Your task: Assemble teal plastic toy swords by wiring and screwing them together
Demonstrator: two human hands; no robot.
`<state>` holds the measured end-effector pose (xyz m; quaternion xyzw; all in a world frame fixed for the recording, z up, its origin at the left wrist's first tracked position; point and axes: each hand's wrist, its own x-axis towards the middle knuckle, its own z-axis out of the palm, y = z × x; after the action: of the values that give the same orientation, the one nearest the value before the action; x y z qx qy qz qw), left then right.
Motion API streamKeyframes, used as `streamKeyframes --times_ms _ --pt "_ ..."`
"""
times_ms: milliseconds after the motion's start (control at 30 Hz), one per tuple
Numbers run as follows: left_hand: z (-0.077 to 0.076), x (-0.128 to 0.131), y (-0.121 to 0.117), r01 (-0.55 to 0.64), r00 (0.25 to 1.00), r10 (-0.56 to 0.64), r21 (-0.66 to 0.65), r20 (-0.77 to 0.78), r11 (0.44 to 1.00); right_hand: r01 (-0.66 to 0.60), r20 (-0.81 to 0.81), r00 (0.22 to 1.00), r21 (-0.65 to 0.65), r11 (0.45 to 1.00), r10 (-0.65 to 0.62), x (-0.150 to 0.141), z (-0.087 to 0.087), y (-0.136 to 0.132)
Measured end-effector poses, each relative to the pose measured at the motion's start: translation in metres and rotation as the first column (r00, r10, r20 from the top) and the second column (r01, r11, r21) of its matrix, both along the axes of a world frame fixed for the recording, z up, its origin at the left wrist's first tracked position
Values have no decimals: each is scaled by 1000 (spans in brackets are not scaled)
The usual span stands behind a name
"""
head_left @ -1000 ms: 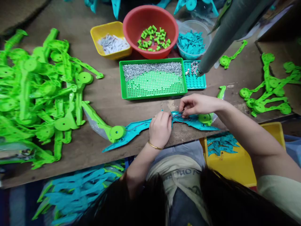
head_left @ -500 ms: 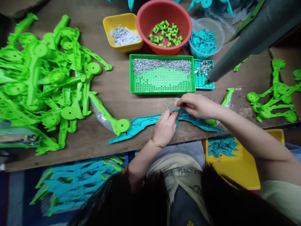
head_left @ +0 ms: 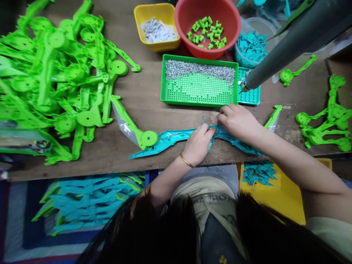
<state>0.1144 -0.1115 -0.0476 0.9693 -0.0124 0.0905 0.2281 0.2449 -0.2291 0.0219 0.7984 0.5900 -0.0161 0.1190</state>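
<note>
A turquoise plastic bow-shaped shell (head_left: 173, 136) lies across the table with its hollow side up. Thin dark wires run along its inside. A green arm (head_left: 148, 138) with a round hub is attached at its left end, and another green arm (head_left: 273, 116) rises at the right end, partly behind my right forearm. My left hand (head_left: 198, 143) is closed on the middle of the shell, by its short handle. Above that spot my right hand (head_left: 237, 121) pinches a thin reddish wire at the shell's centre; the fingertips partly hide it.
Screws fill the back of a green tray (head_left: 199, 104), beside a small turquoise tray (head_left: 254, 99). Behind stand a yellow tub (head_left: 162, 46), a red bowl (head_left: 207, 51) and a clear tub (head_left: 271, 31). Green arms (head_left: 49, 84) heap at left. A grey powered tool (head_left: 275, 62) slants overhead.
The view has shifted slightly. My right hand has lifted a little from the shell's centre, with the wire now showing below its fingertips. My left hand keeps its hold on the shell.
</note>
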Motion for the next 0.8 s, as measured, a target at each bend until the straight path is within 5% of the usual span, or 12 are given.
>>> streamKeyframes --times_ms 133,300,567,800 --pt "8 4 5 -61 996 44 -231 -77 971 -49 -198 976 190 981 87 7 0 -9" --pt "12 8 11 -106 992 62 -470 -107 876 -97 -391 854 528 843 343 7 -3 -19" --pt "9 7 15 11 1000 -2 -537 16 843 116 -517 811 600 792 274 -5 -11 -28" --pt "9 7 17 56 998 -59 -580 13 812 97 -482 824 640 762 300 -7 -18 -38"
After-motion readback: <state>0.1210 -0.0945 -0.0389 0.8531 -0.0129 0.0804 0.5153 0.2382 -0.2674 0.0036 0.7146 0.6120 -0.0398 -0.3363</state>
